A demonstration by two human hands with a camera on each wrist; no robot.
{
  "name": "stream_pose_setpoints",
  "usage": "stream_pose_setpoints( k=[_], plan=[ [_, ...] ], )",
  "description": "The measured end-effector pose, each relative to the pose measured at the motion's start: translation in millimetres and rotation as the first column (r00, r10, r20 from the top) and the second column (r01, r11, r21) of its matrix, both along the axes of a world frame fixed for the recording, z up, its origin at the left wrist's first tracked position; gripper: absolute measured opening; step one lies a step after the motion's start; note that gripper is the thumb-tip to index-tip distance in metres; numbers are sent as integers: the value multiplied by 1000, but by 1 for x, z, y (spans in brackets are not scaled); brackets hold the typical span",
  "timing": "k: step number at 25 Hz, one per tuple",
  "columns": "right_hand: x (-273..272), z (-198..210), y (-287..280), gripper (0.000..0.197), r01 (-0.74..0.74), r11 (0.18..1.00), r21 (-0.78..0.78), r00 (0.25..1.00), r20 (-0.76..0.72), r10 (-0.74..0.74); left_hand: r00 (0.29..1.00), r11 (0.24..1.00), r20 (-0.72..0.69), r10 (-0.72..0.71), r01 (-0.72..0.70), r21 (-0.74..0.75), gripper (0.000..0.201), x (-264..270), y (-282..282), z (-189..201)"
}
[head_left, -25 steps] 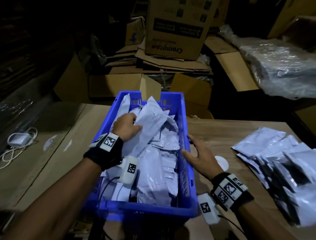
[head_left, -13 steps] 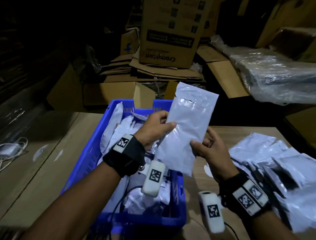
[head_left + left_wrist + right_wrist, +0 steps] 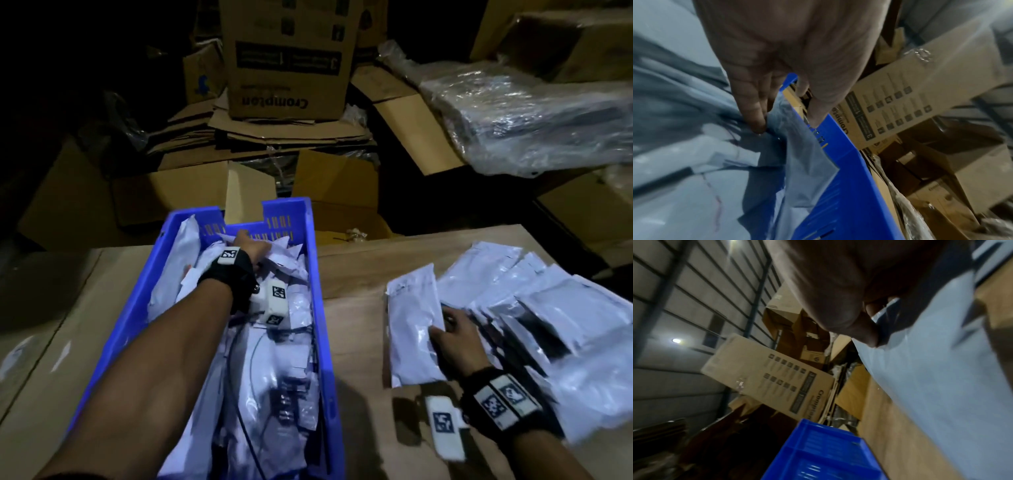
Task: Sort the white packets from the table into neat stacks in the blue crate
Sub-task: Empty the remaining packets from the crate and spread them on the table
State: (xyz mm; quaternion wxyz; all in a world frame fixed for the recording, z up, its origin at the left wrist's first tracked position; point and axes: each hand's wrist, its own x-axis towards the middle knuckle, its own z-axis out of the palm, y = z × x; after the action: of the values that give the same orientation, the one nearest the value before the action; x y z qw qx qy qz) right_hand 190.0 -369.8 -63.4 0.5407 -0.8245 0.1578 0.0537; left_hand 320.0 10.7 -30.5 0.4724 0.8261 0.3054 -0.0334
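Cardboard boxes (image 3: 286, 58) crowd behind wooden table (image 3: 359, 308).

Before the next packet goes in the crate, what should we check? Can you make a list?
1. Right hand has a packet: ok, thumb pinches it.
2. Left hand out of the way: not ok, it is inside the crate.
3. Packets in the crate in neat stacks: not ok, jumbled.
4. More packets left on the table: ok, a pile waits.
5. Only one packet pinched: cannot tell.
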Motion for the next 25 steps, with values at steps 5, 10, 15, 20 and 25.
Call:
stream_pose_setpoints(
  k=[5, 10, 15, 20, 25],
  plan=[
    [-16, -12, -5, 39, 3, 988, -156, 994, -105, -19, 994, 993, -79, -80, 87, 85, 45, 15, 0, -12],
    [-25, -14, -8, 53, -111, 927, -358, 993, -84, 87, 979, 993, 203, -27, 3, 120, 57, -18, 0, 20],
    [-19, 36, 26, 36, -200, 980, -9, 972, 127, 200, 831, 996, 552, -65, 88, -15, 53, -81, -12, 88],
    [-14, 98, 62, 45, -314, 881, 354, 933, 288, 217, 732, 919, 625, -272, 389, -56, 50, -130, -57, 127],
    [-29, 124, 76, 35, -387, 760, 522, 910, 351, 221, 634, 790, 571, -522, 612, 42, 52, -158, -102, 111]
  ],
)
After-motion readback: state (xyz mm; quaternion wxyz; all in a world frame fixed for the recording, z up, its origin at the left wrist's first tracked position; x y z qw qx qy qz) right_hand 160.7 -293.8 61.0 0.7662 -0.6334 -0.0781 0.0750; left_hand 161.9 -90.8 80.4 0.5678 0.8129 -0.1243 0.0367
